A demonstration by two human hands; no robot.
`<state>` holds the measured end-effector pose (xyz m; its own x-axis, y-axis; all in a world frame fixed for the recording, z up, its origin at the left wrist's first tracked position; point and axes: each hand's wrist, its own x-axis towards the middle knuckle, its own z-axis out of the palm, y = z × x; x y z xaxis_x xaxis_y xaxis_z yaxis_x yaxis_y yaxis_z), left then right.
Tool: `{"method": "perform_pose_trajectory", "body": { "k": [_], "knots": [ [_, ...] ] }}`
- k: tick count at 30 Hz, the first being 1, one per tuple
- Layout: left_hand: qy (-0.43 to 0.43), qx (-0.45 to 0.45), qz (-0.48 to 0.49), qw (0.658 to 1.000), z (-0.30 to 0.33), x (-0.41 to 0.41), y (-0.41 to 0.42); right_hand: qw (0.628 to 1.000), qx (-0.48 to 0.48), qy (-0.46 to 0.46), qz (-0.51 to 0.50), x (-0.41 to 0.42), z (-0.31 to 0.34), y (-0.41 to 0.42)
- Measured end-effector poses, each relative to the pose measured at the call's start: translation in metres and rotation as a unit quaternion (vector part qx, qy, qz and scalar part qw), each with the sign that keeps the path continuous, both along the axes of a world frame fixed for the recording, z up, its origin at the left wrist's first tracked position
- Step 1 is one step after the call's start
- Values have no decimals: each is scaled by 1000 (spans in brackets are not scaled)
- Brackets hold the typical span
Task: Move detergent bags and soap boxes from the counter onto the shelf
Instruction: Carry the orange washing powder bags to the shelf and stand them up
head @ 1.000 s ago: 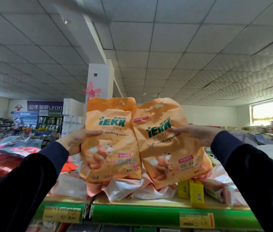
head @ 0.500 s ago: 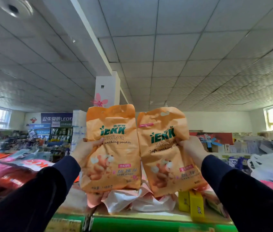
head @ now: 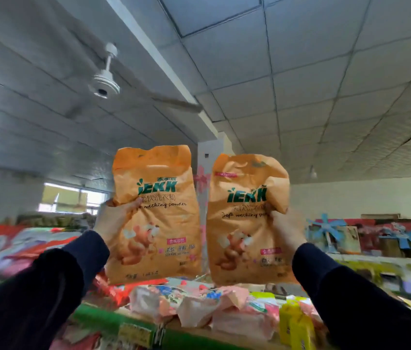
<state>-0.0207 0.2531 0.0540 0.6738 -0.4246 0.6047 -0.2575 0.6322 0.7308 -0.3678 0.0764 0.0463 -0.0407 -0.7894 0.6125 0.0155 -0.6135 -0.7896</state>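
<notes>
Two orange detergent bags were held upright, side by side but apart, at the centre of the frame, above the shelf top: the left bag (head: 155, 213) was gripped at its left edge by the left hand (head: 118, 215), thumb laid across the front, and the right bag (head: 246, 218) was pinched at its right edge by the right hand (head: 283, 231), where the bag's upper corner was folded over. Each bag's long axis ran vertically, bottoms hanging just above the goods below; neither hand was plainly nearer the shelf. The shelf (head: 113, 322), with a green front rail, lay below and beyond the bags in the lower middle of the frame, and its top was already crowded with pale pink packets (head: 199, 306) and yellow boxes (head: 295, 324) at lower right. It was judged that the bags would have to be lowered forward and down onto or behind those packets, where little bare surface could be seen. The room was a shop, with a tiled ceiling and a ceiling fan (head: 104, 83) at upper left; much of the edges was blurred
</notes>
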Motion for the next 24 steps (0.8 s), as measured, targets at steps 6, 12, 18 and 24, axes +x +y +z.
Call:
{"method": "perform_pose_trajectory", "body": {
  "k": [6, 12, 18, 24],
  "knots": [
    [5, 18, 114, 993, -18, 17, 119, 988, 23, -35, 145, 72, -11, 44],
    [44, 37, 233, 971, -43, 32, 258, 942, 52, -33, 331, 167, -35, 117],
    [53, 26, 327, 943, -60, 35, 393, 899, 71, -6, 431, 273, -51, 210],
    [48, 28, 427, 903, -71, 46, 528, 811, 109, -30, 574, 365, -66, 335]
  ]
}}
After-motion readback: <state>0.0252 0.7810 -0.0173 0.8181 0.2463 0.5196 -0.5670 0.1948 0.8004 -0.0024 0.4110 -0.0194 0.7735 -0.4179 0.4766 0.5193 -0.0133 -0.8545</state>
